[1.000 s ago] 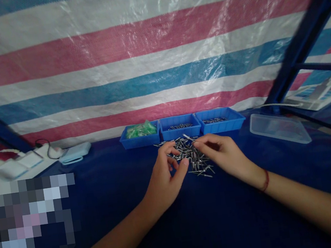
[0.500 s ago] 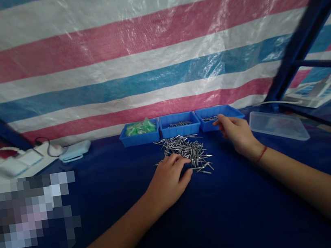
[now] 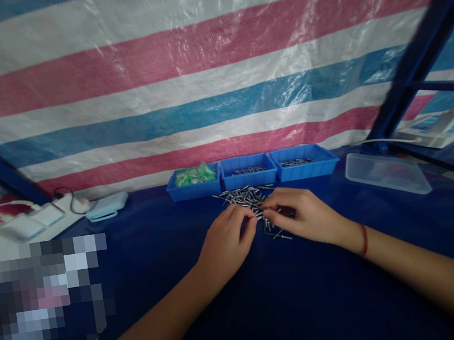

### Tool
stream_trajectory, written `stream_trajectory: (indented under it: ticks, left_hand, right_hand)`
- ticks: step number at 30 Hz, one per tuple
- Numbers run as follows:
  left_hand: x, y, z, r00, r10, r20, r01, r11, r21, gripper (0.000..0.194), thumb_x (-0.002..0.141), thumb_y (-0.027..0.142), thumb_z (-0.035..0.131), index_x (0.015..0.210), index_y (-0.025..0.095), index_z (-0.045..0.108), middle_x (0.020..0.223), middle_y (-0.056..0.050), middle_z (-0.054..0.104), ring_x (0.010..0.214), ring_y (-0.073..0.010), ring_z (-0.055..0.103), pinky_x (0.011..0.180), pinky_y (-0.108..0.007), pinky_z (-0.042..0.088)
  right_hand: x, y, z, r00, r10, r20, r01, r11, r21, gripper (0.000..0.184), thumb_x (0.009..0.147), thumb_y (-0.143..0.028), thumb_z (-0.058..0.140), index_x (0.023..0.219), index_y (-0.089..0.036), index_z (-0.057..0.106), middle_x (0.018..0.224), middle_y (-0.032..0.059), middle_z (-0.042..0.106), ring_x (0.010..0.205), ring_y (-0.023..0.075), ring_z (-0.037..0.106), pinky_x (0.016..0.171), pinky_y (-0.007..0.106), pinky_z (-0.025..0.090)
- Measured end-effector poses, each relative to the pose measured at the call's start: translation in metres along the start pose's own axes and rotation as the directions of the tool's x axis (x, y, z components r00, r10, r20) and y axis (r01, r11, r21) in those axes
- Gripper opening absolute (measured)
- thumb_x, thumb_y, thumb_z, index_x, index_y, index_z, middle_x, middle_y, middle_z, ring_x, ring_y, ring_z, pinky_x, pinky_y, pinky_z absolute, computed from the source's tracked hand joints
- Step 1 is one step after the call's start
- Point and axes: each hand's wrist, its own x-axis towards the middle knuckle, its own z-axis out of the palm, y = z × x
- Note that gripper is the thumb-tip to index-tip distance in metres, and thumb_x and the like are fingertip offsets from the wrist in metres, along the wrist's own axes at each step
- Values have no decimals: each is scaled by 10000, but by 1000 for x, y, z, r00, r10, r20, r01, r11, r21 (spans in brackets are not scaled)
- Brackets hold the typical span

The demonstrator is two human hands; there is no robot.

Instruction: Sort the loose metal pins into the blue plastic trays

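A loose pile of silver blind rivets (image 3: 242, 196) lies on the dark blue table, in front of three blue bins. My left hand (image 3: 226, 237) is at the pile's near left side, thumb and forefinger pinched on what looks like a single rivet (image 3: 259, 218). Over the right side of the pile, my right hand (image 3: 303, 215) has its thumb and fingers bent together, close to the left fingertips. Whatever sits between the right fingertips is too small to make out. Some rivets are hidden beneath both hands.
The left bin (image 3: 194, 191) holds a green plastic bag; rivets lie in the middle bin (image 3: 249, 180) and right bin (image 3: 309, 169). A clear plastic lid (image 3: 386, 174) lies at right. A power strip (image 3: 59, 219) and a light blue case (image 3: 106, 205) are at left.
My right hand has come from the right bin back to the pile, beside my left hand. My left thumb and forefinger have closed together.
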Motion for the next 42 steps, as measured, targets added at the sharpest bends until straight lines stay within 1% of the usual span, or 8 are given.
stream_trajectory:
  ticks: [2, 4, 13, 17, 24, 33, 38, 42]
  left_hand:
    - [1, 0, -3, 998, -20, -64, 15, 997, -74, 90, 882, 190, 469, 847, 182, 552, 821, -14, 587, 760, -146, 561, 727, -276, 439]
    - [1, 1, -5, 994, -35, -102, 20, 989, -146, 78, 874, 197, 487, 837, 182, 554, 806, -7, 593, 727, -133, 554, 706, -262, 436]
    - [-1, 8, -3, 987, -119, -104, 73, 927, -369, 78, 846, 213, 535, 889, 186, 593, 833, -10, 646, 732, -135, 587, 666, -258, 454]
    - [-1, 7, -3, 984, -127, -122, 70, 918, -390, 82, 849, 225, 531, 878, 185, 596, 835, -12, 654, 737, -138, 596, 671, -264, 461]
    - [-1, 6, -3, 983, -135, -126, 76, 917, -393, 94, 859, 240, 520, 882, 188, 596, 835, -13, 656, 723, -136, 598, 667, -264, 469]
    - [-1, 5, -3, 984, -118, -134, 56, 918, -393, 112, 868, 224, 510, 920, 190, 603, 846, -15, 652, 753, -138, 603, 678, -263, 467]
    - [-1, 4, -2, 982, -105, -157, 38, 923, -382, 121, 874, 231, 503, 929, 196, 604, 865, -23, 648, 760, -141, 601, 681, -268, 473]
    - [-1, 3, -2, 976, -115, -186, 40, 930, -365, 119, 872, 228, 509, 942, 204, 604, 871, -21, 640, 771, -141, 600, 688, -265, 475]
  right_hand:
    - [-2, -4, 2, 994, -90, 66, 95, 993, -73, 185, 872, -250, 487, 876, -167, 652, 789, 44, 615, 740, 155, 565, 683, 282, 429]
    - [-4, -7, 3, 990, -115, 85, 123, 987, -103, 204, 890, -245, 459, 884, -162, 645, 790, 50, 605, 761, 162, 561, 698, 293, 429]
    - [-4, -18, 7, 997, -62, 49, 56, 992, 115, 234, 908, -273, 455, 760, -177, 609, 688, 6, 557, 640, 115, 528, 597, 252, 407]
    - [-4, -20, 7, 998, -44, 52, 36, 987, 158, 219, 906, -266, 457, 764, -181, 601, 701, 4, 567, 647, 114, 535, 609, 254, 410]
    - [-3, -21, 6, 996, -73, 55, 65, 989, 130, 208, 896, -231, 442, 765, -182, 596, 679, 6, 564, 616, 117, 519, 597, 259, 405]
    - [-3, -19, 9, 999, -5, 48, -2, 990, 141, 173, 880, -215, 472, 825, -184, 633, 707, 11, 614, 615, 116, 535, 589, 257, 417]
    - [-3, -18, 10, 999, 40, -10, -37, 983, 182, 144, 858, -215, 506, 819, -194, 642, 714, 11, 637, 628, 125, 565, 576, 255, 440]
    - [-3, -15, 11, 988, 110, -108, -85, 972, 217, 120, 843, -228, 528, 808, -195, 638, 754, 31, 650, 664, 146, 584, 593, 273, 463]
